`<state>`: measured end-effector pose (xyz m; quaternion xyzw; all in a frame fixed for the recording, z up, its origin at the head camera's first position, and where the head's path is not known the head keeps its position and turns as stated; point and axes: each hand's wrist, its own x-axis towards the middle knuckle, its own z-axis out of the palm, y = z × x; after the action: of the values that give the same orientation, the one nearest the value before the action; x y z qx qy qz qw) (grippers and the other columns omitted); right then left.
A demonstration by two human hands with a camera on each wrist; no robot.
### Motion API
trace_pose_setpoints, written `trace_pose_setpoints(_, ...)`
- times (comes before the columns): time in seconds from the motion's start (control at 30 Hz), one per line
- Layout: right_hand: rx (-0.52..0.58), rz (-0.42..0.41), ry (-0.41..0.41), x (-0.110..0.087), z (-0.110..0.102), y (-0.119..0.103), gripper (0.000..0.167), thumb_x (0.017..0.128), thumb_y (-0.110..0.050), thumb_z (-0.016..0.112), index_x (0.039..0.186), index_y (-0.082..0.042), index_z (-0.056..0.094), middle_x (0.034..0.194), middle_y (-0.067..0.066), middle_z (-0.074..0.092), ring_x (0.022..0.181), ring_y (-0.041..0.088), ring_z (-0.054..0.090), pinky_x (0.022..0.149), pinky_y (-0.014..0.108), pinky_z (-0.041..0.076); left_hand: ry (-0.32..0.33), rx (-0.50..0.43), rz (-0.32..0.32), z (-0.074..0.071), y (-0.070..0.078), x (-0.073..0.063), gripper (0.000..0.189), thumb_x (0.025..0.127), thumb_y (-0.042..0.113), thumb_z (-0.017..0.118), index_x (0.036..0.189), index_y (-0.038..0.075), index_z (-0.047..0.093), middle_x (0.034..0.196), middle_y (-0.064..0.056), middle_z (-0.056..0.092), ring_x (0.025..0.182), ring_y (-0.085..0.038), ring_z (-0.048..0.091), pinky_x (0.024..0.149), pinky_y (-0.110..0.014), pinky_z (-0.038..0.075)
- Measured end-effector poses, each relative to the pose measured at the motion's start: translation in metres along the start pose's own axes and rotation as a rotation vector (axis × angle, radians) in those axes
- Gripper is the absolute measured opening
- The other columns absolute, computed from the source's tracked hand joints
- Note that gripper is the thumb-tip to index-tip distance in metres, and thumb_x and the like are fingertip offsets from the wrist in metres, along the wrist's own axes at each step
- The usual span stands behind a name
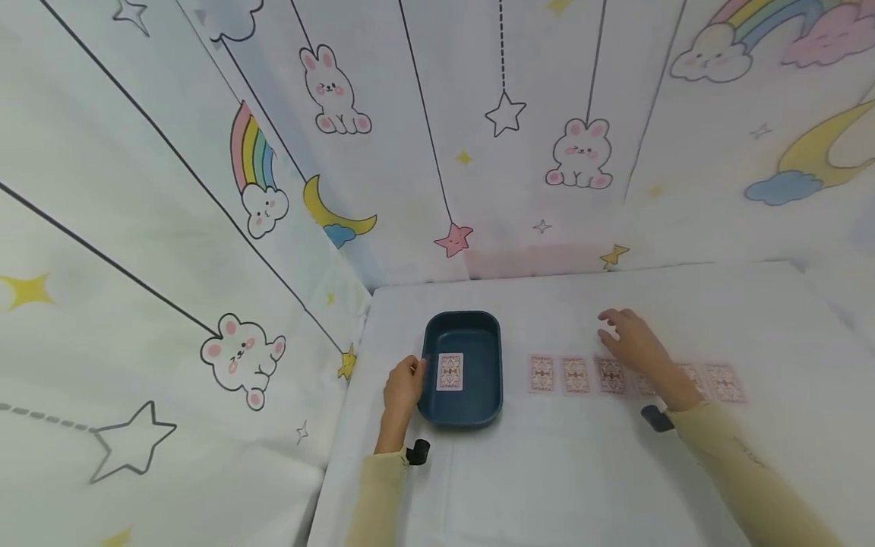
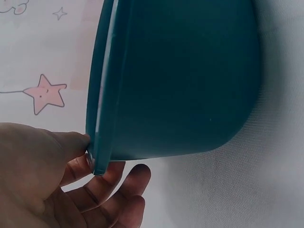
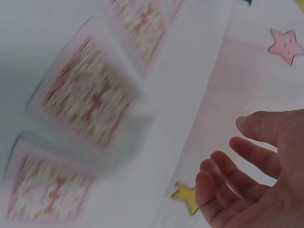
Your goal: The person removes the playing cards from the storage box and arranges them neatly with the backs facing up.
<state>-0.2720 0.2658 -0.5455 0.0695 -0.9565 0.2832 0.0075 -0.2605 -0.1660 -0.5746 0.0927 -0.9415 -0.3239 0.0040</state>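
Note:
A dark teal tray (image 1: 468, 410) stands on the white-covered table, with one patterned playing card (image 1: 450, 372) lying back up inside. My left hand (image 1: 405, 384) pinches the tray's left rim; in the left wrist view, thumb and fingers of the left hand (image 2: 71, 180) hold the rim (image 2: 102, 142) between them. Right of the tray, several cards lie back up in a row, among them a card (image 1: 542, 374) at the near end and a darker-looking card (image 1: 611, 375). Above this row hovers my right hand (image 1: 636, 346), fingers loosely bent and holding nothing. Its forearm partly covers some cards.
The white tablecloth (image 1: 547, 471) spreads around the tray and the cards. Behind and to the left hang white sheets (image 1: 410, 190) printed with bunnies, stars, moons and rainbows. A small black device (image 1: 418, 453) sits at the left wrist, another black device (image 1: 658, 418) at the right.

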Motion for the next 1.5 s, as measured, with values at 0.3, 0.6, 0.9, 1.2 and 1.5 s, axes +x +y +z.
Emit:
trace_pose_setpoints(0.3, -0.003, -0.121, -0.019, 0.04, 0.036, -0.072, 0.037, 0.1, -0.014, 0.061, 0.132, 0.003, 0.055, 0.123, 0.027, 0.057, 0.11, 0.04, 0.059, 0.092, 0.054, 0.05, 0.002, 0.015, 0.011, -0.002, 0.0, -0.001, 0.03, 0.103, 0.031, 0.057, 0.082, 0.01, 0.059, 0.07, -0.005, 0.058, 0.057, -0.018, 0.049, 0.052, -0.03, 0.036)
trace_pose_setpoints(0.6, -0.041, -0.23, -0.088, 0.069, 0.073, -0.141, 0.04, 0.098, -0.021, 0.066, 0.132, -0.002, 0.057, 0.122, 0.02, 0.06, 0.109, 0.034, 0.062, 0.091, 0.048, 0.053, 0.005, 0.01, 0.003, 0.002, 0.001, -0.001, 0.03, 0.103, 0.031, 0.057, 0.082, 0.01, 0.058, 0.067, -0.004, 0.055, 0.055, -0.017, 0.048, 0.051, -0.03, 0.034)
trace_pose_setpoints(0.9, -0.138, -0.315, -0.25, 0.084, 0.104, -0.183, 0.042, 0.097, -0.023, 0.067, 0.133, -0.003, 0.058, 0.126, 0.019, 0.061, 0.113, 0.033, 0.061, 0.096, 0.048, 0.051, 0.012, 0.016, 0.033, 0.004, -0.001, 0.002, 0.03, 0.103, 0.032, 0.058, 0.08, 0.011, 0.058, 0.067, -0.003, 0.056, 0.054, -0.015, 0.048, 0.05, -0.029, 0.034)
trace_pose_setpoints(1.2, -0.273, -0.307, -0.493, 0.098, 0.136, -0.217, 0.058, 0.094, -0.031, 0.072, 0.139, -0.002, 0.053, 0.133, 0.021, 0.058, 0.121, 0.038, 0.059, 0.098, 0.05, 0.05, 0.03, 0.017, 0.052, 0.002, -0.005, 0.001, 0.028, 0.102, 0.029, 0.059, 0.08, 0.01, 0.059, 0.067, -0.004, 0.057, 0.054, -0.016, 0.047, 0.049, -0.031, 0.033)
trace_pose_setpoints(1.5, -0.42, -0.19, -0.624, 0.103, 0.159, -0.232, 0.095, 0.077, -0.045, 0.086, 0.148, -0.001, 0.039, 0.148, 0.03, 0.042, 0.133, 0.047, 0.046, 0.107, 0.055, 0.043, 0.026, 0.033, 0.076, -0.003, -0.002, 0.001, 0.03, 0.102, 0.028, 0.058, 0.08, 0.01, 0.058, 0.068, -0.005, 0.058, 0.055, -0.016, 0.047, 0.049, -0.031, 0.034)
